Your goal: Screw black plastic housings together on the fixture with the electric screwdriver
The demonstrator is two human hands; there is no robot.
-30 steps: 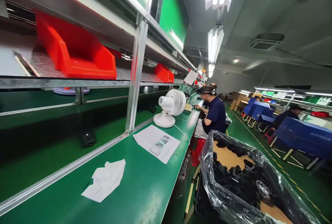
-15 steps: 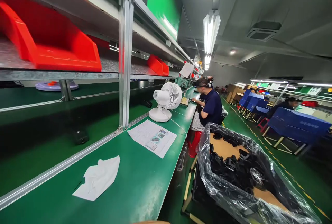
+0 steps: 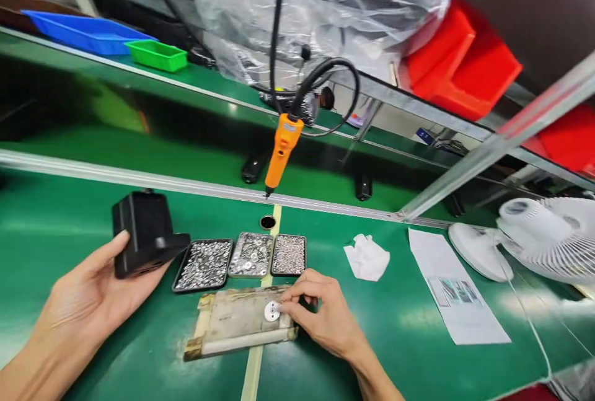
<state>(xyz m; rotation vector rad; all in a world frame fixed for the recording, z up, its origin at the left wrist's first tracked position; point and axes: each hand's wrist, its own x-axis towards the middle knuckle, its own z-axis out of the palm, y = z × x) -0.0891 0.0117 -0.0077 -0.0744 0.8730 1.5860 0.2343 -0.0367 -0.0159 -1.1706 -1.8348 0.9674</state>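
Observation:
My left hand [image 3: 95, 286] holds a black plastic housing [image 3: 144, 240] just above the green bench [image 3: 93, 227], fingers wrapped under it. My right hand [image 3: 320, 314] rests on a worn, taped board [image 3: 232, 323] and pinches a small round white part [image 3: 272, 310] lying on it. Beyond the board sit three shallow black trays of small metal screws and washers [image 3: 251, 255]. An orange electric screwdriver [image 3: 281, 150] hangs on a black cable over the trays.
A crumpled white tissue [image 3: 367, 256] and a printed sheet [image 3: 458, 295] lie to the right, beside a white desk fan [image 3: 534, 240]. Red bins [image 3: 460, 63], a blue tray [image 3: 86, 32] and a green tray [image 3: 155, 54] sit on the shelves behind.
The view has swung from looking along the line at co-workers and a bagged crate down to my own station. Both my hands have come into view.

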